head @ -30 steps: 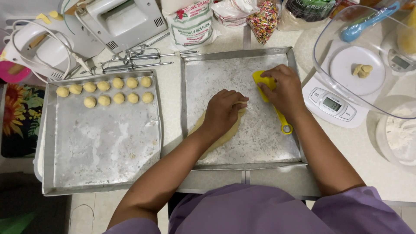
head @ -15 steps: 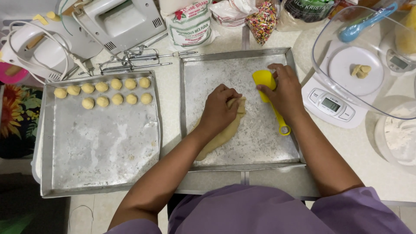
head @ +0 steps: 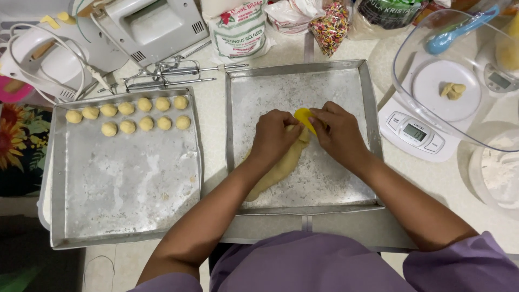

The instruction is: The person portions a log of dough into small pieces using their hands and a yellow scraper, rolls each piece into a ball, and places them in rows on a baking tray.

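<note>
Two floured metal trays are seen side by side on a pale counter: the left tray (head: 124,184) is well apart from both hands, on the far side of the left forearm, while the middle tray (head: 335,184) lies directly beneath the hands. A clear glass bowl (head: 416,103) is set on a white kitchen scale (head: 413,132) out beyond the right hand, and small lumps of dough (head: 452,90) are held in the bowl. A white hand mixer (head: 146,27) and its detached metal beaters (head: 167,75) are found far ahead of the left hand, next to a bag of flour (head: 238,30) and a bag of coloured sprinkles (head: 331,24). A long roll of pale yellow dough (head: 278,170) is laid on the middle tray, running from under the left wrist up to the fingertips of both hands. The left hand (head: 275,132) is closed down over the upper end of the dough, fingers curled together and pressing on it. The right hand (head: 338,132) is clamped on a yellow plastic scraper (head: 304,118), which is held between the two hands and touches the end of the dough. Two rows of small dough balls (head: 127,114) are lined up along the far edge of the left tray, well away from the left hand.
</note>
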